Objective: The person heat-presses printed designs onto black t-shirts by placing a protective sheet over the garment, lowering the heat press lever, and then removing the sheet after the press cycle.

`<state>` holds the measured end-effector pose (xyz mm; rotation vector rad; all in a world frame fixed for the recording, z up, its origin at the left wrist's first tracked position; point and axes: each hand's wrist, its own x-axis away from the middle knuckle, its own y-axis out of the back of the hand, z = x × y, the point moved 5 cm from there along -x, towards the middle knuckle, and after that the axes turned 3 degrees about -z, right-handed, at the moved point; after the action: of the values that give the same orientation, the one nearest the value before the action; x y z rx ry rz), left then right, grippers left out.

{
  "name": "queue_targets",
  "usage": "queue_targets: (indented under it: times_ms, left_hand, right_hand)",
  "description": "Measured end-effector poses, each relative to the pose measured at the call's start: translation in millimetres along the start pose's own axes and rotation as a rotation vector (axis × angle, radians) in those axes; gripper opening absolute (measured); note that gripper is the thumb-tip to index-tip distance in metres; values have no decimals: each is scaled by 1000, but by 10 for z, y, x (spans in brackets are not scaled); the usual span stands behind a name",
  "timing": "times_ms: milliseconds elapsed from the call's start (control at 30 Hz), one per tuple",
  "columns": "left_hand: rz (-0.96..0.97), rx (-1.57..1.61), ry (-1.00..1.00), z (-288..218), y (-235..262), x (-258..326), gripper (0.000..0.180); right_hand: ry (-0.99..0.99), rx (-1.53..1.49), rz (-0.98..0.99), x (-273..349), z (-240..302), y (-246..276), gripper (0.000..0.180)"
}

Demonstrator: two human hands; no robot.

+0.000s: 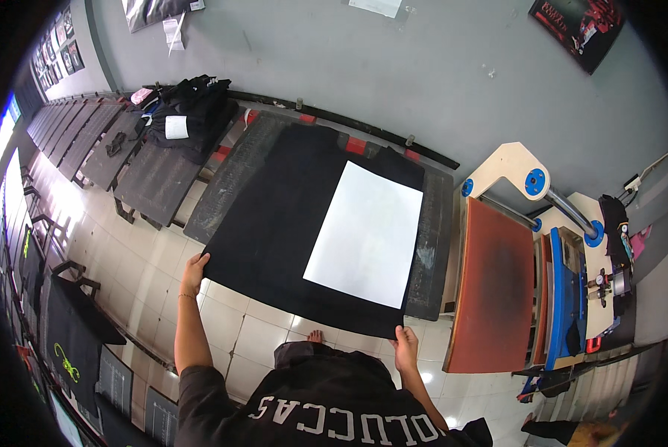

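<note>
The black garment [274,216] lies spread flat over a dark counter [233,175], its near hem overhanging the counter edge above the tiled floor [252,335]. The fabric is matte, smooth and uncreased, with a roughly rectangular outline. A white rectangular sheet [365,232] rests flat on the right half of the garment; its surface is plain and its edges are straight.

The left hand [194,273] grips the near left corner of the garment, fingers closed on the hem. The right hand [405,347] grips the near right corner, fingers likewise closed on the fabric. Both forearms extend from the lower edge of the view.

To the right stands a heat press [543,268]: a flat rust-brown platen [494,287], a cream-coloured swing arm with blue round fittings, and a blue frame. At the far left, a pile of folded black clothing [196,108] sits on an adjacent dark counter [155,179]. A row of similar dark panels recedes along the grey wall [364,67]. The floor consists of pale glossy square tiles.
</note>
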<state>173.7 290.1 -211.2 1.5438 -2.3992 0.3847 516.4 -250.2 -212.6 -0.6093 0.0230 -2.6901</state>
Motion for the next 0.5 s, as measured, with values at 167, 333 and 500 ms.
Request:
queue_targets:
  times_ms: [167,333,500]
  left_hand:
    - [-40,1,-18,145,168,21,28]
    - [-29,-8,21,187,154,131,28]
    - [-148,-87,44,423,305,129,27]
  right_hand:
    - [-18,58,26,22,-188,102,21]
    - [-67,136,10,156,-253,140,25]
    - [-52,240,-3,173,-429,105,29]
